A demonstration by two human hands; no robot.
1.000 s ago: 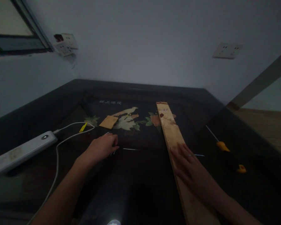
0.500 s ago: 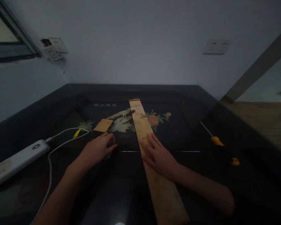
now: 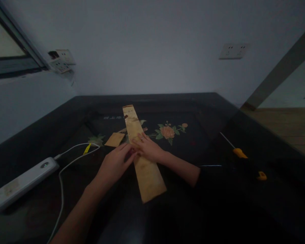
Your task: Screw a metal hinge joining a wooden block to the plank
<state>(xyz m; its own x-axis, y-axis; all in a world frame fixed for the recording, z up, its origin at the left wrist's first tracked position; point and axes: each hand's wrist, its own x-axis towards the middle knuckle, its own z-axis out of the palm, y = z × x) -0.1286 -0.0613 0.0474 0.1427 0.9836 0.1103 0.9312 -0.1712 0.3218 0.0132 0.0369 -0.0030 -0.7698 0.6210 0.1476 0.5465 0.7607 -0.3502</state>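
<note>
A long, flat wooden board (image 3: 148,179) lies slanted on the dark table, its far end pointing away and a little left. My right hand (image 3: 147,147), with a ring on one finger, rests flat across the middle of the board, fingers stretched out. Close against it at the board's left edge is my left hand (image 3: 119,157), its thumb and fingers curled toward each other. Whatever those fingers may hold is hidden. Just beyond my left hand lies a small square piece of wood (image 3: 115,139).
At the left a white power strip (image 3: 27,183) lies with a white cable (image 3: 61,189) and a yellow tag (image 3: 86,149). A screwdriver with a yellow and black handle (image 3: 240,153) lies at the right. A wall (image 3: 147,47) stands behind the table (image 3: 193,101).
The board has shifted left and away, so its near end shows. My right hand moved left with it, and my left hand came right to meet it. Shiny thin bits by my left hand no longer show.
</note>
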